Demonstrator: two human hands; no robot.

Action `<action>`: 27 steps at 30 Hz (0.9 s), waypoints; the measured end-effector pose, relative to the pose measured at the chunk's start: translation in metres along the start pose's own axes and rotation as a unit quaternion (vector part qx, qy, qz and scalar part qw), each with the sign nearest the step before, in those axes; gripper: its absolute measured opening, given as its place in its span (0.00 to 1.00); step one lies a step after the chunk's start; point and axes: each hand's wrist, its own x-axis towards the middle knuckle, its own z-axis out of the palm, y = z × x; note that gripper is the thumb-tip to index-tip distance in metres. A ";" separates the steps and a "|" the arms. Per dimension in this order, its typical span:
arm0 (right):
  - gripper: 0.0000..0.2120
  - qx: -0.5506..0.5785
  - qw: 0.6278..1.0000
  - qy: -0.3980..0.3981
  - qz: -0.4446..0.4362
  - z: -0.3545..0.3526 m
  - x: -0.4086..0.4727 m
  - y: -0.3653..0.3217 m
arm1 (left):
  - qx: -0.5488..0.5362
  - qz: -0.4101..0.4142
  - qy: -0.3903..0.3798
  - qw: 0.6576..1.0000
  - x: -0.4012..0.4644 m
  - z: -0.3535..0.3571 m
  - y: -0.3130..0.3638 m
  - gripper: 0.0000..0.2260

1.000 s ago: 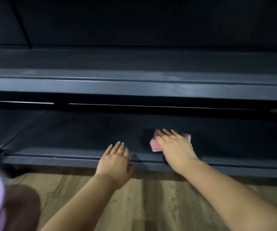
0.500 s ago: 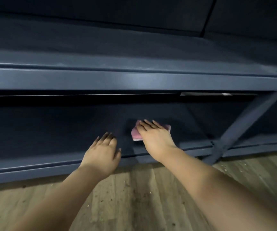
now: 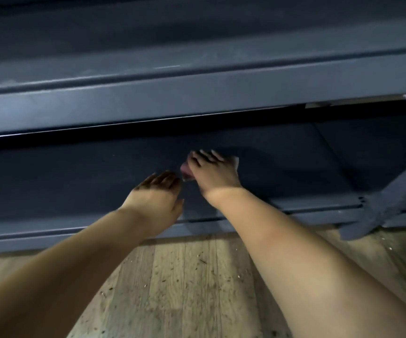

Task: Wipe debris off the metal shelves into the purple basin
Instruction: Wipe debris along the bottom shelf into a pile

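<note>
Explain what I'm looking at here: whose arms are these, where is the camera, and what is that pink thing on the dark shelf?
No machine here: a person wears one camera on the head, looking down at their own bare arms. The right hand presses a pink cloth flat on the lower metal shelf, fingers straight. The left hand reaches in beside it, open and holding nothing. Another shelf runs above. Specks of debris dot the wooden floor. The purple basin is out of view.

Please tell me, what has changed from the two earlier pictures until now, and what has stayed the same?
The view swung right: the purple basin left the frame and a diagonal brace appeared. The two hands drew closer together. Unchanged: the right hand presses the pink cloth flat on the lower shelf; the left hand holds nothing.
</note>
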 end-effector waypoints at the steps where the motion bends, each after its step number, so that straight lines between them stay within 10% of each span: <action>1: 0.27 -0.001 1.000 0.005 0.017 -0.001 0.002 -0.002 | 0.000 0.011 0.009 1.000 0.003 -0.001 -0.002 0.24; 15: 0.24 -0.039 0.982 0.112 0.144 0.022 -0.048 0.020 | -0.035 0.162 0.056 0.985 0.028 0.056 -0.028 0.26; 27: 0.28 0.027 0.981 -0.029 0.190 0.043 -0.041 0.075 | -0.063 0.114 0.117 0.985 0.032 0.111 -0.054 0.34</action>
